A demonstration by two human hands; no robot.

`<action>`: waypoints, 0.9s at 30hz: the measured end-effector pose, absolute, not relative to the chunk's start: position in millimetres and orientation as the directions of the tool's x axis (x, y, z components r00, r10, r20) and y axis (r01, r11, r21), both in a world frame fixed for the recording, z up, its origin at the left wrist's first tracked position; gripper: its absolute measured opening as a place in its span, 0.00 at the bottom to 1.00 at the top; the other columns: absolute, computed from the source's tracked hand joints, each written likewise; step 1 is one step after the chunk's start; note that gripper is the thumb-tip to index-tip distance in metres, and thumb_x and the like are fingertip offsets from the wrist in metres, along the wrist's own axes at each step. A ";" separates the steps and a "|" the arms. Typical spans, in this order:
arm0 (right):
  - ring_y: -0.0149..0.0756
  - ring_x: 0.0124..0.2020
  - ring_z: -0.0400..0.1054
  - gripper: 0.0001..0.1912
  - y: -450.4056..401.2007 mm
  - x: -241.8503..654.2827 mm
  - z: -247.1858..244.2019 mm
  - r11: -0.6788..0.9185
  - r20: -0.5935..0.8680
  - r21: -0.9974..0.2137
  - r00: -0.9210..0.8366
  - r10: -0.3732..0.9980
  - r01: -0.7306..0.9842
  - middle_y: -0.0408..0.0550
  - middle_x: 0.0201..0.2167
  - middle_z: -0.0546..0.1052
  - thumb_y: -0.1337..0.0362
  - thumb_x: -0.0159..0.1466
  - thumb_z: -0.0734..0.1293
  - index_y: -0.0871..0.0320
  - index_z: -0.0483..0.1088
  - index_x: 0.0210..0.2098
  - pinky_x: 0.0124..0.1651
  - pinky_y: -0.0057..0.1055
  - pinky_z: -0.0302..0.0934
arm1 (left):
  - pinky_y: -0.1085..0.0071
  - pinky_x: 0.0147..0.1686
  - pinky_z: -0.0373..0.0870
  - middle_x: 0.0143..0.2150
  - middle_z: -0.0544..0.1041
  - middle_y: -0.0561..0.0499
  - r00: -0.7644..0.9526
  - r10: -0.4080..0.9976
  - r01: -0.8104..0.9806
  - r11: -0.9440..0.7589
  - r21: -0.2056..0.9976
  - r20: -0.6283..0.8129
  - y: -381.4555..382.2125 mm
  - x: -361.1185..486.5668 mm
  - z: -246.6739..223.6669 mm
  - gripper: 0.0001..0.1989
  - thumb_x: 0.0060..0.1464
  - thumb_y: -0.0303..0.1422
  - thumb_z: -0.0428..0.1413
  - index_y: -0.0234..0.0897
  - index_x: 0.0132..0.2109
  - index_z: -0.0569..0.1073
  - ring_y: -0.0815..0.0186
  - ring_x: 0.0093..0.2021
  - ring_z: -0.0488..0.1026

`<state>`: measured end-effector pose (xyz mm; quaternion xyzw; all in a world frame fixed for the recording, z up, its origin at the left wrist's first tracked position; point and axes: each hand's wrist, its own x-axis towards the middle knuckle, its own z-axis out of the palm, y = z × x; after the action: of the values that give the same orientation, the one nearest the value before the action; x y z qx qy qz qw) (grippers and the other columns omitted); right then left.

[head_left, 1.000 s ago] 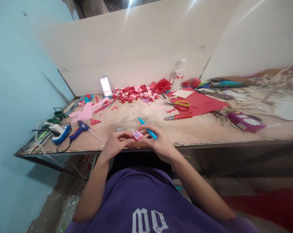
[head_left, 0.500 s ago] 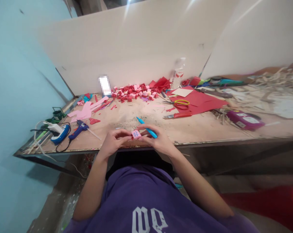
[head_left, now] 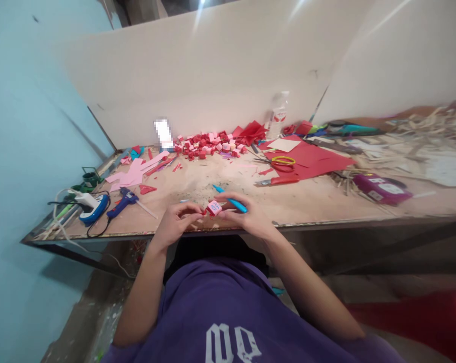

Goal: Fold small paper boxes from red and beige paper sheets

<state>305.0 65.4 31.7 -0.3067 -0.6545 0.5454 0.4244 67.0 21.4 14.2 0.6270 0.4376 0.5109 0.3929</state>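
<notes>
One cube (head_left: 214, 207), now turned, apparently rides right hand (head_left: 252, 216) alone, narrow grip, plus pen (head_left: 238, 205); left hand (head_left: 175, 220) pinches red bit (head_left: 204, 212).

Pink cube (head_left: 214, 207) turned, blue marker (head_left: 237, 204) lying flatter

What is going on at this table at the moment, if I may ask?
Someone is handling a small pink-and-red box near the table's front edge. The right hand holds the box, with a blue pen also in its grip. The left hand has its fingertips at the box's red side; what they pinch is too small to tell. Blue marks show on the pink face. Behind lies a pile of pink and red cubes.
</notes>
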 end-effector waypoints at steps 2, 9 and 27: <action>0.44 0.44 0.80 0.21 66.5 304.3 30.5 0.213 0.220 -0.975 -0.454 0.863 -0.068 0.48 0.38 0.84 0.57 0.56 0.81 0.54 0.80 0.47 0.49 0.39 0.73 | 0.68 0.44 0.79 0.41 0.85 0.48 0.068 0.954 0.145 -0.298 0.944 0.291 20.6 68.3 13.8 0.10 0.56 0.40 0.68 0.38 0.37 0.81 0.61 0.41 0.82; 0.46 0.45 0.81 0.21 66.4 304.0 29.4 0.245 0.239 -0.969 -0.433 0.869 -0.045 0.50 0.42 0.85 0.56 0.55 0.81 0.53 0.80 0.47 0.50 0.42 0.74 | 0.68 0.43 0.80 0.46 0.84 0.46 0.011 0.934 0.161 -0.355 0.921 0.358 17.0 75.7 15.5 0.10 0.57 0.38 0.67 0.38 0.41 0.77 0.61 0.45 0.82; 0.44 0.43 0.81 0.22 68.3 295.6 24.9 0.328 0.310 -0.944 -0.422 0.852 -0.032 0.51 0.48 0.84 0.56 0.55 0.81 0.53 0.81 0.48 0.48 0.40 0.76 | 0.61 0.50 0.79 0.43 0.86 0.45 0.047 0.737 0.505 -0.600 0.621 0.674 17.0 85.7 7.8 0.04 0.63 0.33 0.63 0.41 0.38 0.83 0.58 0.45 0.83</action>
<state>295.6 68.3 24.9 -0.3003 -0.6821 0.4957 0.4459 85.7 17.0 7.8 0.7154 0.4340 0.5368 0.1082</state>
